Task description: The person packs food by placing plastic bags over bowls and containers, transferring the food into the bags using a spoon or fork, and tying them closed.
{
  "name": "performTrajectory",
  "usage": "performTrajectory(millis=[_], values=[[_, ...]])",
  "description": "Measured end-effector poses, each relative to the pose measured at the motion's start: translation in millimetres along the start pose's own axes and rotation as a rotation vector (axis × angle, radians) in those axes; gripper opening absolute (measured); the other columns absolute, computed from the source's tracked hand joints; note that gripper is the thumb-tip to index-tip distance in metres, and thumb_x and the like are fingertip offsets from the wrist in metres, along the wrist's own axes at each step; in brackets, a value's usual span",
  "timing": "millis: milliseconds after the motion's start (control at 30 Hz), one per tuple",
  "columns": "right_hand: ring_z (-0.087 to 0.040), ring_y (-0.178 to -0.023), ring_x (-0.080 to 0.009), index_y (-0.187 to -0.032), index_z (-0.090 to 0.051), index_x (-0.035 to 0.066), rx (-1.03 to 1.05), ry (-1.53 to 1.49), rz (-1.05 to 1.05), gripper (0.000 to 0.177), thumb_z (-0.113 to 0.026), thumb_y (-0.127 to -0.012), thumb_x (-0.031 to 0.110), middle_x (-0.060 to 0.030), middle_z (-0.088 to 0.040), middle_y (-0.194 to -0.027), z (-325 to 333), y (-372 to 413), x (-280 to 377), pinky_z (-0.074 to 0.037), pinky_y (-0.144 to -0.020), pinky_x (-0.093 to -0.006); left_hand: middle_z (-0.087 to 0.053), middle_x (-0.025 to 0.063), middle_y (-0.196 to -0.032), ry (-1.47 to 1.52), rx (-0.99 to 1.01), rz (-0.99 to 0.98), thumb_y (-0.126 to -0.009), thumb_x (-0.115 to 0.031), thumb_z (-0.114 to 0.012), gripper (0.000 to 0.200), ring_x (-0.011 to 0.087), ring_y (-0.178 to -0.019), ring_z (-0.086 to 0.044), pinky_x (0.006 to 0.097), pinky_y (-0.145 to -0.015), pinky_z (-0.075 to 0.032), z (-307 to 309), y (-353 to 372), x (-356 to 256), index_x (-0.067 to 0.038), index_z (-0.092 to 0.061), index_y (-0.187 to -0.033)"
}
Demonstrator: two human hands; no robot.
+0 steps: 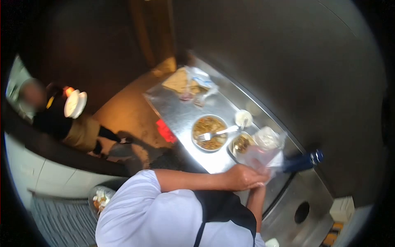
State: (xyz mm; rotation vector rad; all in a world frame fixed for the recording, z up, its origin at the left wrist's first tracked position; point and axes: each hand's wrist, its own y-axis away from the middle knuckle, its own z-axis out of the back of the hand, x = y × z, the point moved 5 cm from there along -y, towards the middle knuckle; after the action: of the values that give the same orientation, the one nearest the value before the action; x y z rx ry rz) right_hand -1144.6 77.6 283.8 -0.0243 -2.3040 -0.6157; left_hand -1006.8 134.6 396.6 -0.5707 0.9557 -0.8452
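My left hand [242, 178] is closed at the edge of a clear plastic bag [269, 158], near the counter's front; what its fingers hold is hard to make out. My right hand [260, 181] is mostly hidden beside it, against the bag. Just beyond the hands sits a small bowl of food [242, 143] with a white bundle in plastic [266, 138] next to it. A round bowl of food [210, 132] with a fork [204, 136] across it stands to the left. A small white cup [243, 118] is behind.
Bagged bread-like food [179, 81] lies at the counter's [164, 103] far end. A dark blue bottle [302, 161] lies right of the bag, near the sink [288, 214]. At left, a person [61, 123] carries white plates [75, 103]. A food bowl [101, 198] sits lower left.
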Motion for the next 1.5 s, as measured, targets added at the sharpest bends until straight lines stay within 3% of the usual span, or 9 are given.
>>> performTrajectory(millis=[200, 267, 433, 700, 867, 1067, 1133, 1200, 1500], values=[[-0.055, -0.124, -0.0269, -0.140, -0.049, 0.002, 0.164, 0.087, 0.049, 0.053, -0.045, -0.103, 0.040, -0.0126, -0.058, -0.131, -18, 18, 29, -0.045, -0.103, -0.0397, -0.057, 0.0044, -0.069, -0.046, 0.059, 0.025, -0.090, -0.022, -0.069, 0.020, 0.0242, -0.057, -0.060, 0.0388, -0.052, -0.047, -15, 21, -7, -0.010, -0.068, -0.106], [-0.056, -0.119, -0.0263, -0.137, -0.051, 0.003, 0.308, 0.522, 0.404, 0.048, -0.047, -0.103, 0.036, -0.0123, -0.059, -0.129, -5, 37, 23, -0.046, -0.101, -0.0395, -0.057, 0.0040, -0.070, 0.022, 0.102, -0.116, -0.090, -0.022, -0.068, 0.018, 0.0244, -0.060, -0.061, 0.0385, -0.053, -0.047, -9, 15, -26, -0.010, -0.068, -0.103], [-0.059, -0.102, -0.0248, -0.121, -0.059, 0.004, 0.644, 0.562, 0.093, 0.033, -0.050, -0.103, 0.031, -0.0119, -0.063, -0.112, 9, 119, 9, -0.048, -0.088, -0.0399, -0.059, 0.0024, -0.073, 0.172, 0.254, -0.255, -0.088, -0.023, -0.067, 0.015, 0.0255, -0.067, -0.062, 0.0388, -0.054, -0.047, -28, 13, -28, -0.009, -0.065, -0.093], [-0.064, -0.074, -0.0224, -0.095, -0.072, 0.005, 0.160, -0.230, -0.005, 0.025, -0.055, -0.103, 0.022, -0.0113, -0.070, -0.086, -37, 19, 82, -0.053, -0.069, -0.0405, -0.071, 0.0099, -0.085, 0.587, 0.615, 0.194, -0.100, -0.026, -0.060, 0.022, 0.0316, -0.075, -0.068, 0.0406, -0.067, -0.052, -55, 33, 2, -0.008, -0.071, -0.104], [-0.051, -0.131, -0.0298, -0.148, -0.045, 0.004, 0.177, 0.554, 0.497, 0.060, -0.064, -0.096, 0.028, -0.0180, -0.052, -0.142, -23, 0, 82, -0.037, -0.112, -0.0418, -0.072, 0.0111, -0.085, 0.484, 0.584, 0.139, -0.097, -0.024, -0.065, 0.019, 0.0302, -0.074, -0.068, 0.0398, -0.066, -0.053, -60, 22, 19, -0.007, -0.073, -0.098], [-0.055, -0.126, -0.0353, -0.141, -0.051, 0.001, 0.371, 1.479, 0.894, 0.060, -0.070, -0.092, 0.030, -0.0199, -0.057, -0.134, 1, -36, 29, -0.044, -0.106, -0.0463, -0.072, 0.0144, -0.081, -0.306, 0.135, 0.428, -0.089, -0.021, -0.070, 0.017, 0.0298, -0.074, -0.070, 0.0413, -0.066, -0.055, 16, -30, 135, -0.005, -0.075, -0.084], [-0.056, -0.126, -0.0369, -0.140, -0.053, 0.001, 0.439, 1.771, 1.697, 0.064, -0.070, -0.091, 0.037, -0.0215, -0.058, -0.133, -1, -34, 0, -0.044, -0.107, -0.0469, -0.071, 0.0157, -0.080, -0.518, 0.169, 0.462, -0.088, -0.026, -0.070, 0.024, 0.0304, -0.077, -0.070, 0.0415, -0.069, -0.055, 19, -31, 192, -0.004, -0.075, -0.081], [-0.051, -0.132, -0.0390, -0.142, -0.052, 0.002, 0.506, 1.939, 0.873, 0.072, -0.069, -0.088, 0.047, -0.0237, -0.057, -0.132, -13, -74, -33, -0.043, -0.108, -0.0483, -0.072, 0.0164, -0.080, -0.657, 0.414, 0.509, -0.085, -0.030, -0.072, 0.027, 0.0303, -0.080, -0.070, 0.0406, -0.071, -0.055, -3, -26, 238, -0.004, -0.075, -0.081], [-0.055, -0.116, -0.0426, -0.128, -0.057, -0.001, 0.939, 1.896, 0.825, 0.059, -0.073, -0.084, 0.035, -0.0232, -0.059, -0.126, -34, -119, -78, -0.041, -0.104, -0.0507, -0.074, 0.0145, -0.083, -0.658, 0.612, 0.793, -0.077, -0.015, -0.069, 0.014, 0.0292, -0.080, -0.074, 0.0398, -0.070, -0.057, -68, 3, 314, -0.006, -0.077, -0.084]])
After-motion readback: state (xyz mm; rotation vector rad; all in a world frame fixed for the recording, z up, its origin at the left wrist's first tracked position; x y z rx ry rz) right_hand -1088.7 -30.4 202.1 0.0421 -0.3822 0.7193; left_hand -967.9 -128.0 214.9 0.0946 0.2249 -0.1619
